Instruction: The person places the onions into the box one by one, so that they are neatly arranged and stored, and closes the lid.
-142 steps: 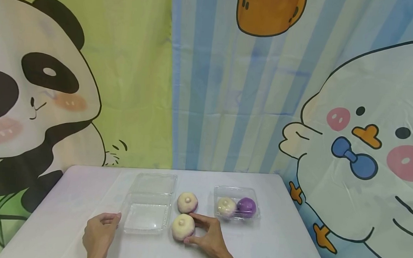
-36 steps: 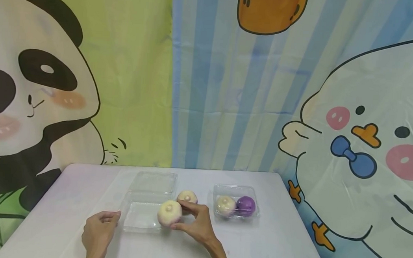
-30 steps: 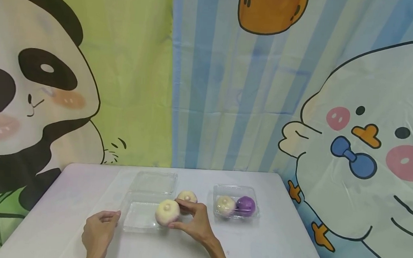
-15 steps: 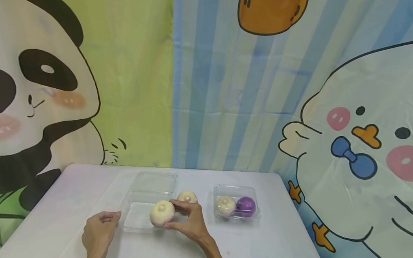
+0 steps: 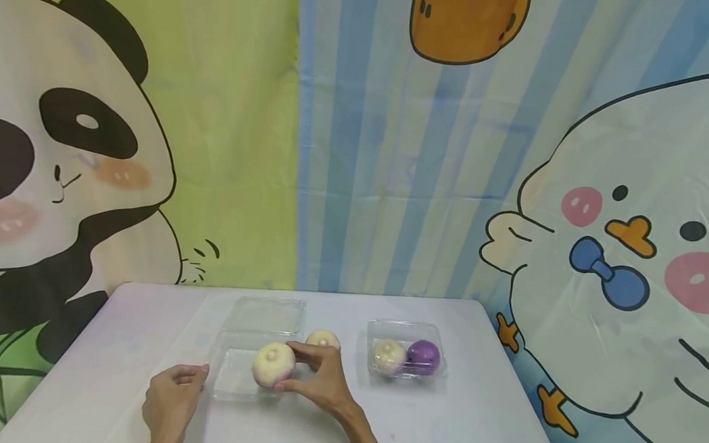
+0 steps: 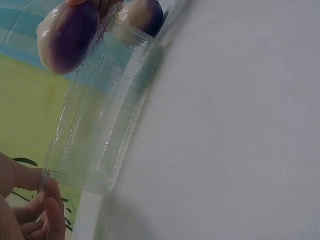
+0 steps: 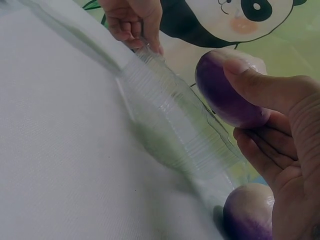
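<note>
My right hand (image 5: pixel 320 382) holds a round cream-and-purple ball (image 5: pixel 273 365) with a small nub on top, between thumb and fingers. In the left wrist view the held ball (image 6: pixel 70 37) is raised beside the box's rim, its purple underside showing. From the head, it overlaps the right part of an opened clear plastic clamshell box (image 5: pixel 237 384), whose lid (image 5: pixel 266 316) lies folded back. My left hand (image 5: pixel 174 403) pinches the box's left edge, thumb against finger. A second cream-and-purple ball (image 5: pixel 323 339) sits on the table right of the box, partly hidden behind my right hand.
A closed clear box (image 5: pixel 407 330) stands on the right, holding a cream ball (image 5: pixel 389 357) and a purple ball (image 5: pixel 423 357). The white table (image 5: pixel 464 425) meets a cartoon-printed curtain (image 5: pixel 357 181) at its back edge.
My right hand has lifted the nearer ball off the table and carried it left over the opened box, drifting slightly further left lately. The left hand stays at the box's edge.
</note>
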`<control>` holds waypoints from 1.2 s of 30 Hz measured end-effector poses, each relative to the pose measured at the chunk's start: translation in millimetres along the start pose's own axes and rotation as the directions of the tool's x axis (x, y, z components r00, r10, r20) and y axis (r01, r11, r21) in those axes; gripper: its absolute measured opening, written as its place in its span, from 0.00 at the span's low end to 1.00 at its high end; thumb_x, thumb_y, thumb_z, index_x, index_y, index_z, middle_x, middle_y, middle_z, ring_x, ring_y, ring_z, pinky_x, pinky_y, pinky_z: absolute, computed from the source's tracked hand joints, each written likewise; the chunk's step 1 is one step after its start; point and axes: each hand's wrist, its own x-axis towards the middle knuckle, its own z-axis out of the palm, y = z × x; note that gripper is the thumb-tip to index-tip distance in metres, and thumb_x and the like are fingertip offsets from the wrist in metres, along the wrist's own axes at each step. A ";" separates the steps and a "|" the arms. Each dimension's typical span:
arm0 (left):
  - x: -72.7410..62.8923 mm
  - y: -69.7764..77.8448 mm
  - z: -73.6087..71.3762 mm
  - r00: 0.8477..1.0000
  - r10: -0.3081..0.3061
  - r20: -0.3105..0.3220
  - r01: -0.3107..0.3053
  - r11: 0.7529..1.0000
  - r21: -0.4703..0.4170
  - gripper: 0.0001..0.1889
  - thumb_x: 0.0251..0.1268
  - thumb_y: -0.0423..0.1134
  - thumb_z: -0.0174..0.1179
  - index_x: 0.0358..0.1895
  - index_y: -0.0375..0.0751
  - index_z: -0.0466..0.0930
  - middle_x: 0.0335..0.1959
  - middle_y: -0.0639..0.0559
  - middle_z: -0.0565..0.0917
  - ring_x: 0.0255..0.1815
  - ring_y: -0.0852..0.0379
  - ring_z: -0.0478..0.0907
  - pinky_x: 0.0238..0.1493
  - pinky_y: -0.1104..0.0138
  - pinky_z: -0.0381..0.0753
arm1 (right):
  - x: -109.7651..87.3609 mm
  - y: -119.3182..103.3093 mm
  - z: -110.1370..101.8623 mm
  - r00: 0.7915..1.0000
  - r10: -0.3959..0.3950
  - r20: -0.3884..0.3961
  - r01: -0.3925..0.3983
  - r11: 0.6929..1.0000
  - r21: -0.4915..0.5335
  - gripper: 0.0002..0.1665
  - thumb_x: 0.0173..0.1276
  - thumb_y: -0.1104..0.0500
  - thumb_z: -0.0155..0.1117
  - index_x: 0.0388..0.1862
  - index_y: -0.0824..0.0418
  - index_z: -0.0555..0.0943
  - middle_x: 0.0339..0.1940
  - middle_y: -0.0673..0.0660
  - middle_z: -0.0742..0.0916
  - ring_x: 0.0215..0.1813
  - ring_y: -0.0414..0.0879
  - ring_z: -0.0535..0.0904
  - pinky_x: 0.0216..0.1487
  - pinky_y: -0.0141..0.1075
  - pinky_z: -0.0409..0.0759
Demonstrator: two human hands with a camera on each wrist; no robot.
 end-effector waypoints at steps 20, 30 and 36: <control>3.9 2.1 1.5 1.000 0.000 -0.014 0.000 1.000 -0.004 0.15 0.75 0.42 0.68 0.45 0.27 0.87 0.31 0.35 0.91 0.27 0.45 0.84 0.32 0.61 0.69 | 11.1 -1.0 6.0 1.000 0.007 0.030 -0.007 1.000 0.012 0.44 0.53 0.64 0.91 0.69 0.69 0.82 0.63 0.60 0.92 0.61 0.46 0.92 0.72 0.37 0.86; 1.0 0.4 3.5 1.000 0.008 -0.013 -0.008 1.000 0.004 0.15 0.76 0.41 0.68 0.45 0.28 0.88 0.33 0.35 0.92 0.28 0.44 0.85 0.34 0.62 0.70 | 14.0 -1.1 15.5 0.999 -0.028 0.037 0.026 0.999 0.037 0.43 0.54 0.66 0.89 0.69 0.72 0.82 0.64 0.63 0.91 0.61 0.48 0.92 0.71 0.35 0.87; 1.6 -2.5 2.7 1.000 0.011 -0.005 -0.011 1.000 0.003 0.15 0.77 0.41 0.68 0.46 0.29 0.88 0.33 0.35 0.92 0.28 0.44 0.86 0.33 0.63 0.70 | 15.9 -1.7 21.9 0.999 -0.018 0.037 0.017 0.999 0.044 0.43 0.54 0.65 0.90 0.69 0.71 0.82 0.65 0.62 0.91 0.62 0.46 0.91 0.71 0.34 0.86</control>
